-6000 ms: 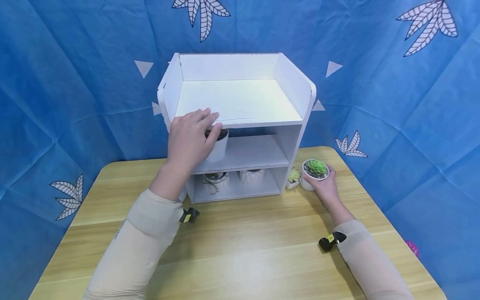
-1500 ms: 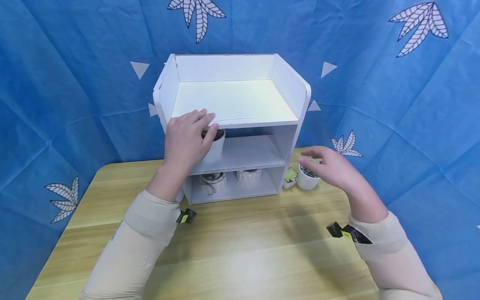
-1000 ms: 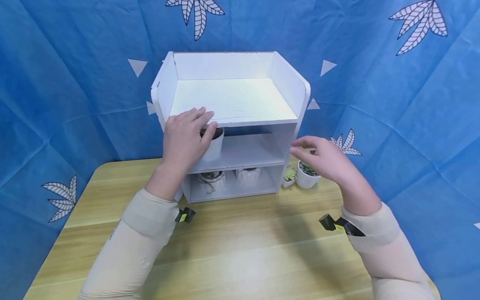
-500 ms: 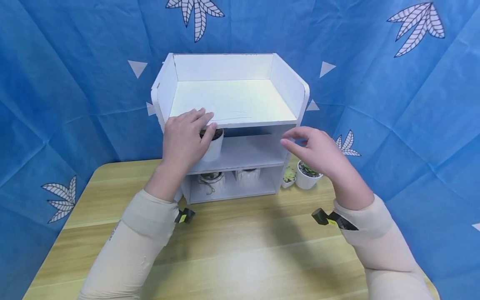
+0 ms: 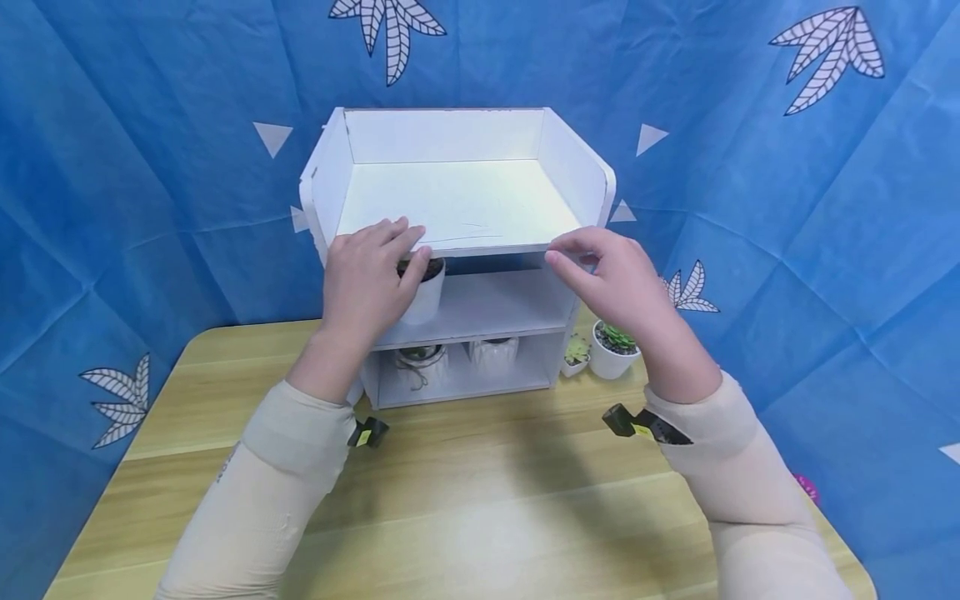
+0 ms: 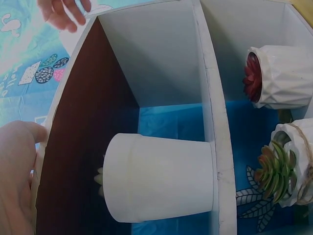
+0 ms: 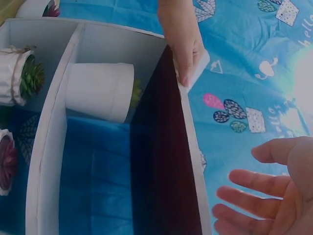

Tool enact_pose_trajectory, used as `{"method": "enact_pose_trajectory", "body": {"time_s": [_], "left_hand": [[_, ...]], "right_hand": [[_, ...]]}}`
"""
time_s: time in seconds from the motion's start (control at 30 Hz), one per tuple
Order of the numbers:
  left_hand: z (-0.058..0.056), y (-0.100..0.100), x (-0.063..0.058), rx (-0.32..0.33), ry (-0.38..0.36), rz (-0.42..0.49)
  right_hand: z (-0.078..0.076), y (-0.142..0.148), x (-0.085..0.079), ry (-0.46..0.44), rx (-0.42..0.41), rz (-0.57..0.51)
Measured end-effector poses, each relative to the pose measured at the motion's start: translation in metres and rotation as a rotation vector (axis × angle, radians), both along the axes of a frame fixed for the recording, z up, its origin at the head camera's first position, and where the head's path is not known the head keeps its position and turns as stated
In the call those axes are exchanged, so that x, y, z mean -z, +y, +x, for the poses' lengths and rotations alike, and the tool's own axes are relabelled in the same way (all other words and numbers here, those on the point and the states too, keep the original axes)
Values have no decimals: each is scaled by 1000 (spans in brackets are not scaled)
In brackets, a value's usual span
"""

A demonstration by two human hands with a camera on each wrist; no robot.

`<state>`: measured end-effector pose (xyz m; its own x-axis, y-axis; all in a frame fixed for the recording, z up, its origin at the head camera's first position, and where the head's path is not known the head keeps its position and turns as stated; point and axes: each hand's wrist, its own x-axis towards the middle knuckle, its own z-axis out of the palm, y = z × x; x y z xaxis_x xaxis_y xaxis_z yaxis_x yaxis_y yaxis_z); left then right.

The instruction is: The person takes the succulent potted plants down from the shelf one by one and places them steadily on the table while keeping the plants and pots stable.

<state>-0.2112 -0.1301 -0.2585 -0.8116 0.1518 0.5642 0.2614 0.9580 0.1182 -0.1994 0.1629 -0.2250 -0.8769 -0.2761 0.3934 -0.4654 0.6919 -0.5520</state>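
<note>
Across from the green succulent pot (image 5: 614,354), over which it hung 1.5 seconds ago, the right hand (image 5: 618,271) has come to the right front corner of the white shelf unit's top board; the left hand (image 5: 367,275) stays where it was. That right hand is released: its fingers, loosely parted in the right wrist view, hold nothing, with a gap between them and the board's front edge. Just as ungrasping, the left hand rests at the left end of that edge, fingers over the board and thumb against its rim.

Between the hands runs a length of front edge. The shelf unit (image 5: 450,196) stands at the back of the table (image 5: 480,483), before the blue cloth (image 5: 187,167). On its middle shelf, a tall white pot (image 5: 422,300) sits toward the left, with room to the right panel and up to the top board. Just outside that panel, a small pot (image 5: 574,363) stands beside the green succulent pot.

The left hand covers part of the tall pot, whose plant barely shows. Below, the twine-tied pot (image 5: 424,368) and the ribbed pot (image 5: 495,356) have their plants mostly hidden from the head view; the left wrist view shows a green-brown rosette (image 6: 277,171) and a red one (image 6: 252,78). Another white pot (image 5: 356,392) is mostly hidden behind the left wrist.
</note>
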Motion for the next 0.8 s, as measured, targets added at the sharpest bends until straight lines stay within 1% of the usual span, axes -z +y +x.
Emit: {"method": "enact_pose_trajectory", "body": {"time_s": [0.2,0.37,0.53,0.8], "left_hand": [[1,0,0,2,-4,-1],[1,0,0,0,-9,-3],[1,0,0,1,-6,-2],[0,0,0,8,33,-7]], "right_hand": [[-8,-11,4,182,-24,-22],[-15,-19,9,292,17,-4],[-22,-25,13,334,43,12],[-32,-34,20,401,41,23]]}}
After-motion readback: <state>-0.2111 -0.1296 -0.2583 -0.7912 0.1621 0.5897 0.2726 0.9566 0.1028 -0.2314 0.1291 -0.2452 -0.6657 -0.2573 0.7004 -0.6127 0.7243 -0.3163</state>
